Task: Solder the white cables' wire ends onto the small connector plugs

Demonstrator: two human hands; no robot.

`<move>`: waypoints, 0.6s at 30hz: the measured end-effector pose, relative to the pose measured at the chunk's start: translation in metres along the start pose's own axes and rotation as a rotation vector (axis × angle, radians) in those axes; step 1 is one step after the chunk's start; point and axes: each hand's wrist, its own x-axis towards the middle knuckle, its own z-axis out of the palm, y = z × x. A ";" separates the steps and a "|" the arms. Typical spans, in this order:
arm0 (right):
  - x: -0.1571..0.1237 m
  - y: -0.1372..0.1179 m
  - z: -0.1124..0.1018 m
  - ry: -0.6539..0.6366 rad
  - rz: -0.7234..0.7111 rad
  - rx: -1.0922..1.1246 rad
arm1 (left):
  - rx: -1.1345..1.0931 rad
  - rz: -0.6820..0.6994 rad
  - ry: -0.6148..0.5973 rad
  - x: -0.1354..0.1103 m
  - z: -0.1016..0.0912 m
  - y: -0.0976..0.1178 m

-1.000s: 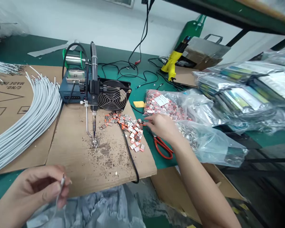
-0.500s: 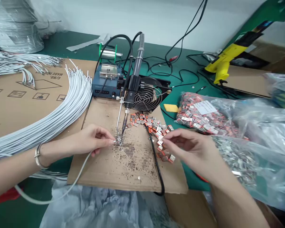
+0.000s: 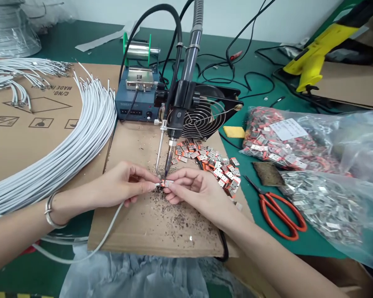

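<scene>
My left hand (image 3: 124, 186) pinches the end of a white cable (image 3: 96, 244) that trails off to the lower left. Facing it, my right hand (image 3: 194, 190) pinches a small orange-and-metal connector (image 3: 167, 182). Cable end and connector meet right under the tip of the mounted soldering iron (image 3: 177, 111), above a patch of solder crumbs on the cardboard sheet (image 3: 136, 145). A loose pile of the same connectors (image 3: 217, 163) lies just right of the iron.
A bundle of white cables (image 3: 81, 136) curves along the left. Behind the iron stand a blue solder station (image 3: 135, 103) and a black fan (image 3: 205, 111). Red scissors (image 3: 279, 211), bags of connectors (image 3: 282, 140) and metal shells (image 3: 323, 203), and a yellow glue gun (image 3: 313, 62) fill the right.
My right hand came in from the connector pile with one connector and met my left hand under the iron tip. The view moved closer and slightly left.
</scene>
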 end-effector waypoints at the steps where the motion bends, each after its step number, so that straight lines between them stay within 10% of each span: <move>1: 0.000 0.000 0.000 -0.002 0.003 0.012 | -0.010 -0.006 0.000 0.000 0.001 0.001; 18: -0.002 -0.003 -0.001 0.022 -0.031 0.020 | -0.031 -0.026 -0.006 0.000 0.001 0.003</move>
